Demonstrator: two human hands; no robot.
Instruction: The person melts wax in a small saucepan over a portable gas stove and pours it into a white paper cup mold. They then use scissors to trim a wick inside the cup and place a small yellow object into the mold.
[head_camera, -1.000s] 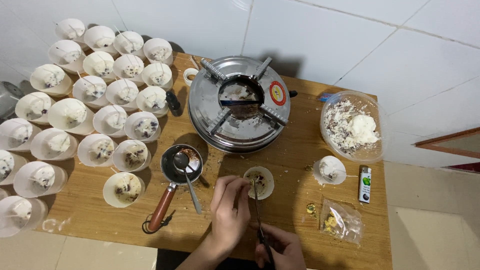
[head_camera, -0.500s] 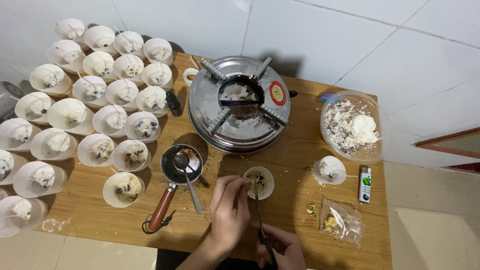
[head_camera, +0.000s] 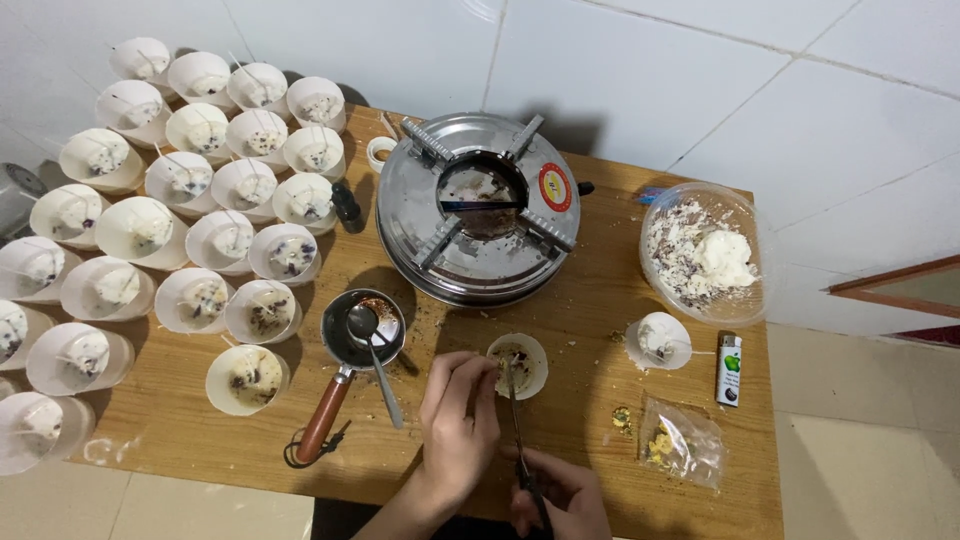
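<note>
White cup: a small round white cup (head_camera: 518, 364) stood on the wooden table (head_camera: 600, 300), just in front of the round metal stove (head_camera: 478, 208), with dark bits inside.
Left hand: the left hand (head_camera: 458, 420) lay beside the cup, fingers curled toward its near rim; whether they pinched anything could not be told.
Right hand: the right hand (head_camera: 560, 495) was closed round the handles of dark slim scissors (head_camera: 520, 440), whose tips reached into the cup.
Handling: the cup looked light and thin-walled, likely to tip or slide under a push; steadying it by the rim or side wall seemed the safer hold. Its filling looked soft and easily marred.
Scissors: stiff and narrow, best gripped at the handles.
Nearby left: a small metal saucepan with a brown wooden handle (head_camera: 352, 350) held a metal spoon (head_camera: 372, 350).
Farther left: many filled white cups (head_camera: 190, 200) stood close together in rows.
Right side: a clear plastic bowl of white flakes (head_camera: 705, 255), another small white cup (head_camera: 658, 340), a green-and-white lighter (head_camera: 729, 369) and a small clear bag (head_camera: 680, 440).
</note>
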